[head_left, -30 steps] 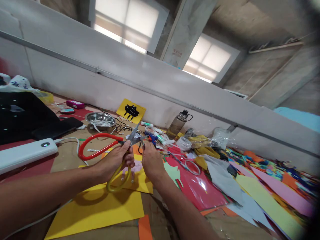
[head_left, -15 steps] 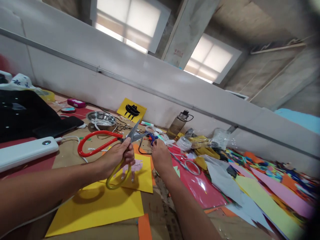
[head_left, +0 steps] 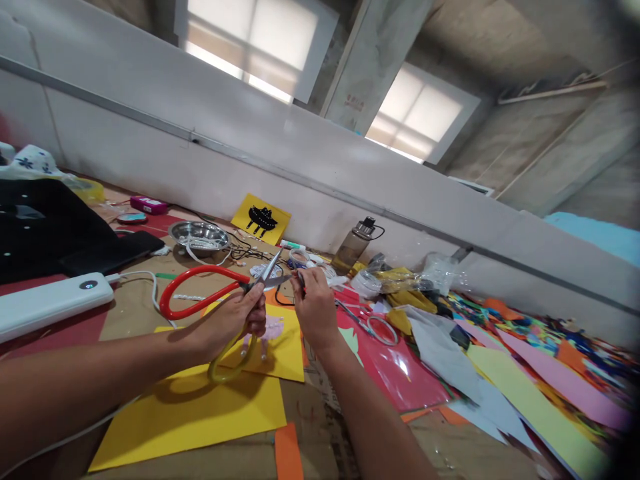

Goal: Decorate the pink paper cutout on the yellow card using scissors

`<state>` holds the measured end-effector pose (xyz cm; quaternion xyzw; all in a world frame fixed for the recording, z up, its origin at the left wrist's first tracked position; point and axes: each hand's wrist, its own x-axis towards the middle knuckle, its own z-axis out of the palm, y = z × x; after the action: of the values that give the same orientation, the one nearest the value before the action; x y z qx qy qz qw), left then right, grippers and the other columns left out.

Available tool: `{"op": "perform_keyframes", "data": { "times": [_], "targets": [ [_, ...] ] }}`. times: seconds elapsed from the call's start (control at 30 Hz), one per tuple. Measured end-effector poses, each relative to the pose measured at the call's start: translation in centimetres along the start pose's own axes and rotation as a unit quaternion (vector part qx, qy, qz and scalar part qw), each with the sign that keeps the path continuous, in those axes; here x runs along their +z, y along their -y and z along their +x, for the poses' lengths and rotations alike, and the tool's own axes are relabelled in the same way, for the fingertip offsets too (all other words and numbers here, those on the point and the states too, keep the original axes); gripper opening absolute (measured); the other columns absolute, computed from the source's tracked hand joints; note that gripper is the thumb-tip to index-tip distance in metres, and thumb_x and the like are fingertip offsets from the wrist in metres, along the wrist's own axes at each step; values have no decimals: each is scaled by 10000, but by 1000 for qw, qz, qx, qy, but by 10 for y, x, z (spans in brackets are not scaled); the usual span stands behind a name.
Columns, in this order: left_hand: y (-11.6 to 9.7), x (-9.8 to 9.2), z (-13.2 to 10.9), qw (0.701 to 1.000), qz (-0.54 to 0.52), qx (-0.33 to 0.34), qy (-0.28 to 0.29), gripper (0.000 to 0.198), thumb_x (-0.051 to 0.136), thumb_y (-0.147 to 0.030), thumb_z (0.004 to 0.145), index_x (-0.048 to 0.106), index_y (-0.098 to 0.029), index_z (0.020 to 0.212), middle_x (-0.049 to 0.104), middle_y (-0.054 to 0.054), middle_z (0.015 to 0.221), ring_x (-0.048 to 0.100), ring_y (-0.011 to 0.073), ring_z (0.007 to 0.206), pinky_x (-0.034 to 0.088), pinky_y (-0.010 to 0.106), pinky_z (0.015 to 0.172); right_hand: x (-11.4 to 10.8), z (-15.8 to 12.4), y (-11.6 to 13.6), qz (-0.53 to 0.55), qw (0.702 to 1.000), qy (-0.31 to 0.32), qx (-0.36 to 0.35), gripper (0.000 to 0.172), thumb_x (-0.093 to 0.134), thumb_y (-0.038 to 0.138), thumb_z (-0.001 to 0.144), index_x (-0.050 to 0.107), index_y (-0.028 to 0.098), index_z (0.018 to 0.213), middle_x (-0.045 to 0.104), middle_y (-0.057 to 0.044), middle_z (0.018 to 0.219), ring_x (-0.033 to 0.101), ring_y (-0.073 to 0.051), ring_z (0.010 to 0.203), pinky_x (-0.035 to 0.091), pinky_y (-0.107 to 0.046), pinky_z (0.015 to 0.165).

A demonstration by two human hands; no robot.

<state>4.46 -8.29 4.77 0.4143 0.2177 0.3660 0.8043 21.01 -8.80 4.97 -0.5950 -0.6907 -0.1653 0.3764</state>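
Observation:
Large scissors with one red and one yellow handle loop (head_left: 204,269) are gripped near their pivot by my left hand (head_left: 243,313). Their blades are apart and point up and right. My right hand (head_left: 314,300) is closed beside the blade tips, its fingers round a small dark thing, mostly hidden. Below my hands a yellow sheet with a pink cut-out (head_left: 289,340) overlaps a larger yellow sheet (head_left: 200,420). An orange strip (head_left: 289,453) lies at the near edge.
A metal bowl (head_left: 199,237), a yellow card with a black shape (head_left: 261,219) and a bottle (head_left: 354,247) stand along the wall. White-handled scissors (head_left: 383,330) lie on red sheets (head_left: 400,373). Coloured paper heaps fill the right; a white power bank (head_left: 55,303) is left.
My right hand has shifted slightly up and left, and the blue thing at its fingertips no longer shows as before. The scissors have turned a little, still in my left hand.

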Motion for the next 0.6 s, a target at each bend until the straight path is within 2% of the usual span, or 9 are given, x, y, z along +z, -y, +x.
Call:
{"op": "perform_keyframes", "data": {
  "times": [0.23,0.4,0.5,0.6],
  "targets": [
    [11,-10,8,998,55,25,28,330,487,-465,819,419,-176,674,295,-61,558,289,59,458,244,207,457,-2,-1,-3,-69,995,52,-50,239,400,171,873,577,158,1033,563,-90,990,529,-194,920,425,-277,785],
    [7,-6,5,998,45,5,32,337,512,-451,807,396,-173,656,282,-70,549,258,49,451,229,198,456,1,-1,-7,-64,993,58,-84,238,427,131,825,564,133,1021,546,-95,976,507,-199,931,417,-284,806],
    [5,-2,1,997,62,-21,37,367,490,-476,808,372,-179,628,271,-74,524,275,56,442,252,210,463,1,3,-13,-76,995,34,-54,197,411,161,836,561,134,961,541,-93,933,505,-201,878,417,-297,777],
    [4,-2,-2,995,92,-33,34,379,462,-497,815,381,-181,625,272,-72,518,304,67,444,280,226,481,-6,9,-24,-93,995,-6,22,189,386,218,870,551,140,921,545,-90,915,509,-197,855,412,-300,766]
  ]
}}
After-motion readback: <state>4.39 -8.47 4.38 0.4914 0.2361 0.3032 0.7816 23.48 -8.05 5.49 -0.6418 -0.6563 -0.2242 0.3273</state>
